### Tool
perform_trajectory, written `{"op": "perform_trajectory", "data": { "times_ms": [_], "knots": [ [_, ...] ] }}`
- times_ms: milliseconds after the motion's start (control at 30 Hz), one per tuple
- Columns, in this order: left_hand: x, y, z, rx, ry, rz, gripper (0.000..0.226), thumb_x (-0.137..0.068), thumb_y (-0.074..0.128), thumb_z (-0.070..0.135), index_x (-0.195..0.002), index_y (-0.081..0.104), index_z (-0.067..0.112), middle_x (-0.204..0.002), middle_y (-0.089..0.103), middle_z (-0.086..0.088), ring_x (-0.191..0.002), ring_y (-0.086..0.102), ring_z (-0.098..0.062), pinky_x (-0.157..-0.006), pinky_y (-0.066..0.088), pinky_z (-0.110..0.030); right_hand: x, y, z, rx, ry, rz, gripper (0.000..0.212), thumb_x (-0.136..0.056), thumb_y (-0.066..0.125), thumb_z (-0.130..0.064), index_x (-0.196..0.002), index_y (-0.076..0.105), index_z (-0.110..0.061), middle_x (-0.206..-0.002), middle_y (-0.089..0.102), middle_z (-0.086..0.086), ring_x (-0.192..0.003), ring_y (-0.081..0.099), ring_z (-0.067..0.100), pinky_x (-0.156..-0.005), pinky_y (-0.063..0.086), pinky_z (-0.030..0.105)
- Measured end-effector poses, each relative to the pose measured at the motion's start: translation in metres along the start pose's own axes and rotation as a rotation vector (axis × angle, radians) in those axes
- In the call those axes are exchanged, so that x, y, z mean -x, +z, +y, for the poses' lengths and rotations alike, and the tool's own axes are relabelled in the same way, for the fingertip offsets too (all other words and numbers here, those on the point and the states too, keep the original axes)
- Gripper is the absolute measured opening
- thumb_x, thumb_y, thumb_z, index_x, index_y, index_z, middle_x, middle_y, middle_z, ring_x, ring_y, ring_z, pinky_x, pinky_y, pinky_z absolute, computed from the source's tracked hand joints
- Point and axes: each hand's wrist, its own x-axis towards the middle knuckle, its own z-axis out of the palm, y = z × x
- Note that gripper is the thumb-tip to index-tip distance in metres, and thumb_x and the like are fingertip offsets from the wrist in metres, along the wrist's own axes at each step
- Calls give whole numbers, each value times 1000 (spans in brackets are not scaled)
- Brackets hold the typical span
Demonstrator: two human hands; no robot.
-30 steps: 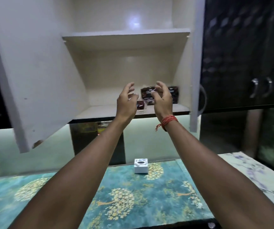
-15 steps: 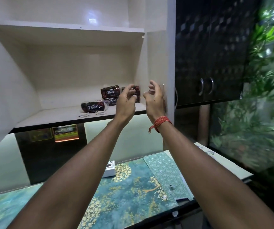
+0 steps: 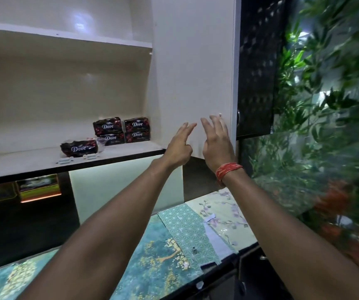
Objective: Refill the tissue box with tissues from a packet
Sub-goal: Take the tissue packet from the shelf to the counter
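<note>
Neither grip holds anything: the left hand (image 3: 179, 148) has two fingers extended and the others curled, the right hand (image 3: 216, 144) is spread flat, and both are raised against the inner face of the open cupboard door (image 3: 192, 72). Tissue packets (image 3: 121, 130) sit stacked on the lower shelf (image 3: 33, 161), left of the hands, with one more packet (image 3: 79, 148) lying nearer the shelf's edge. No tissue box shows on the patterned worktop (image 3: 152, 263). By my reading the fetching step is in hand; next, one hand should reach left and close around a packet.
</note>
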Motion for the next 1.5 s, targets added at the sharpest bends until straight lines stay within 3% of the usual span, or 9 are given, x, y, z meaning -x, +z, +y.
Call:
{"op": "perform_trajectory", "data": {
  "times_ms": [467, 567, 667, 800, 900, 1033, 1200, 1367, 1500],
  "knots": [
    [-42, 37, -15, -42, 51, -114, 84, -84, 43, -9, -156, 21, 28, -168, -2, -2, -154, 2, -18, -120, 17, -35, -7, 10, 38, 107, 39, -33, 55, -87, 43, 7, -139, 46, -10, -153, 36, 16, -148, 20, 30, -119, 27, 42],
    [-45, 34, -23, 48, 79, -53, 72, -87, 44, -5, -152, 33, 24, -166, 13, -6, -154, 10, -18, -121, 19, -37, -12, 19, 19, -71, 95, -17, 50, -89, 47, 0, -138, 48, -11, -151, 40, 13, -145, 27, 29, -119, 28, 40],
    [-45, 23, -35, 354, 60, 5, 52, -92, 48, 4, -143, 48, 17, -152, 44, -9, -141, 42, -20, -115, 38, -40, -23, 31, -15, -403, 185, 2, 47, -88, 50, -5, -134, 53, -9, -142, 51, 11, -136, 43, 25, -115, 35, 39],
    [-42, -17, -53, 667, -111, 97, 40, -97, 46, -1, -135, 53, 10, -128, 64, -12, -107, 66, -18, -76, 61, -30, -43, 57, -64, -689, 299, -29, 45, -90, 51, -7, -135, 53, -12, -139, 55, 7, -128, 51, 19, -106, 44, 33],
    [-43, -58, -90, 650, -217, 240, 42, -93, 43, -8, -128, 56, 11, -124, 66, -12, -103, 68, -23, -85, 60, -44, -58, 93, -94, -869, 367, -112, 42, -92, 53, -9, -134, 53, -12, -132, 59, 7, -117, 56, 16, -92, 46, 23],
    [-25, -127, -149, 433, -294, 485, 41, -88, 46, -11, -122, 59, 8, -108, 69, -9, -95, 67, -22, -68, 52, -25, -68, 164, -139, -976, 391, -247, 34, -88, 58, -10, -123, 60, -9, -110, 66, 6, -103, 62, 20, -94, 53, 36],
    [8, -214, -222, 108, -484, 769, 32, -92, 54, 6, -122, 62, 17, -108, 68, -2, -98, 66, -21, -84, 56, -31, -86, 255, -203, -956, 424, -571, 23, -89, 61, -21, -110, 64, -10, -109, 66, 6, -106, 61, 25, -98, 50, 41],
    [17, -266, -284, 40, -821, 708, 42, -94, 52, 19, -134, 51, 6, -131, 58, -13, -114, 59, -29, -84, 46, -29, -95, 324, -236, -770, 405, -755, 25, -92, 54, -24, -101, 63, -2, -101, 64, 11, -96, 59, 28, -81, 44, 32],
    [6, -271, -306, 248, -903, 636, 25, -94, 51, 19, -112, 52, 1, -93, 56, -11, -79, 57, -23, -72, 50, -36, -104, 355, -245, -770, 459, -812, 39, -89, 55, -34, -109, 65, -2, -106, 69, 15, -94, 65, 31, -83, 53, 40]
  ]
}}
